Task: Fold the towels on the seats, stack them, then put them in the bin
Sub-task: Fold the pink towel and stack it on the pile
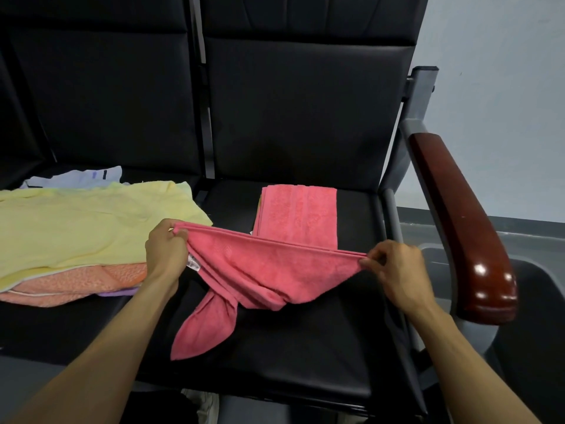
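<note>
At frame centre, left hand point(166, 250) and right hand point(394, 267) are pinching the pink towel point(260, 270) by its doubled edge's ends; soft, light, sagging cloth.

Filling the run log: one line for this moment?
left hand + right hand: pinch pink towel | stretched above seat | folded towel behind

small white tag point(193, 262) on pink towel point(263, 270), print unreadable
</note>
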Action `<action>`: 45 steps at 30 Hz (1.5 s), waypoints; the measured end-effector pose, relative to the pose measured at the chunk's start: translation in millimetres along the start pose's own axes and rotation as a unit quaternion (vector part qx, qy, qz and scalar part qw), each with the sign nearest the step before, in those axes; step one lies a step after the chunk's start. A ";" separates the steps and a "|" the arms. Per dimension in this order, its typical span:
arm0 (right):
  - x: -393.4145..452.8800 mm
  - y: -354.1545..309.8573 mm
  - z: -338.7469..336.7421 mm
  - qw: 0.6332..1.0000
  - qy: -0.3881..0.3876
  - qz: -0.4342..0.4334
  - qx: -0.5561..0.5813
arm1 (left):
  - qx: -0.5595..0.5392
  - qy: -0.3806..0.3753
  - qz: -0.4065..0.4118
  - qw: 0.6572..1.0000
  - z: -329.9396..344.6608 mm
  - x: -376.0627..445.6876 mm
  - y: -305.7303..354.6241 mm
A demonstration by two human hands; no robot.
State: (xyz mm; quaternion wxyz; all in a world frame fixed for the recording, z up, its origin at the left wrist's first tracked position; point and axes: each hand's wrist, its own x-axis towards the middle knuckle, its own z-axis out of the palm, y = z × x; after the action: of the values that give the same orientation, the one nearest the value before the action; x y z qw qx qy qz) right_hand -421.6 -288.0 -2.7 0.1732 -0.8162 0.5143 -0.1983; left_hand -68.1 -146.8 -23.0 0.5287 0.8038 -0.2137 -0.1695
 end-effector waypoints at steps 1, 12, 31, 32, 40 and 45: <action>0.3 -1.7 -1.0 0.999 0.000 0.019 0.040 | -0.022 -0.003 -0.010 1.000 0.4 -0.6 1.5; 5.0 -0.2 -1.5 0.989 0.074 0.045 0.121 | -0.035 -0.005 0.025 0.999 5.0 -1.2 6.7; 6.7 6.6 -7.4 0.989 0.037 0.039 0.140 | -0.096 -0.046 0.029 0.994 -3.7 -3.2 16.9; 6.3 6.5 -7.1 0.990 0.028 0.040 0.134 | -0.102 -0.038 0.025 0.994 -3.6 -1.4 16.2; 9.1 -1.7 -6.4 0.998 0.014 0.029 0.061 | -0.105 0.002 0.044 0.993 0.8 -0.4 16.7; 6.3 -10.0 -11.2 1.000 0.008 0.023 -0.005 | -0.097 0.020 0.036 0.994 -6.4 -10.2 32.0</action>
State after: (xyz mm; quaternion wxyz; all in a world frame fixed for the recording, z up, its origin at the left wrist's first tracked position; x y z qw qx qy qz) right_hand -417.1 -290.5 12.8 0.1692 -0.8033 0.5356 -0.1982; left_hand -78.8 -147.7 9.4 0.6140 0.7438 -0.2145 -0.1539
